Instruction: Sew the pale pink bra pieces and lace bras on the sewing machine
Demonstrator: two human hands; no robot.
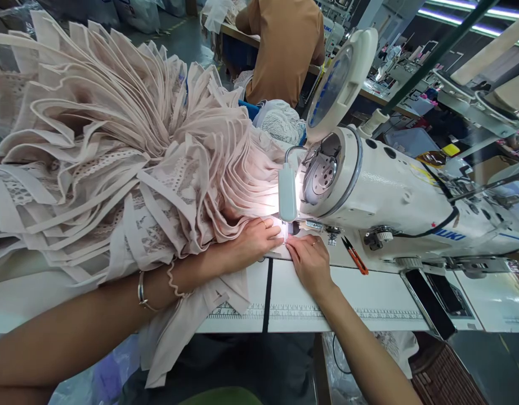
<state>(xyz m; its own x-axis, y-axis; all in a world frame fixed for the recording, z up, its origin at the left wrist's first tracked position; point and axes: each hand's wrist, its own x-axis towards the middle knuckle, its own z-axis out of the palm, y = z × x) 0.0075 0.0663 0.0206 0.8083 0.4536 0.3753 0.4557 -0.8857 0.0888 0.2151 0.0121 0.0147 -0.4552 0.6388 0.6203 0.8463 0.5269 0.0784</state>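
Note:
Under the needle area of a white sewing machine (394, 185), both my hands meet at a piece of pale pink fabric. My left hand (257, 239) presses on the fabric, fingers together at the needle's left. Close by on the right, my right hand (311, 261) pinches the fabric's near edge with thumb and forefinger. A big heap of pale pink lace-trimmed garment pieces (158, 140) covers the table's left side and reaches up to the needle. A small lamp (287, 194) lights the spot. The needle and presser foot are mostly hidden by glare and fingers.
Orange-handled thread snips (356, 256) lie beside the machine. A printed ruler (314, 311) runs along the table's front edge, with a dark phone-like slab (428, 304) at right. A person in a brown shirt (282, 50) sits ahead. White lace (280, 121) lies behind the heap.

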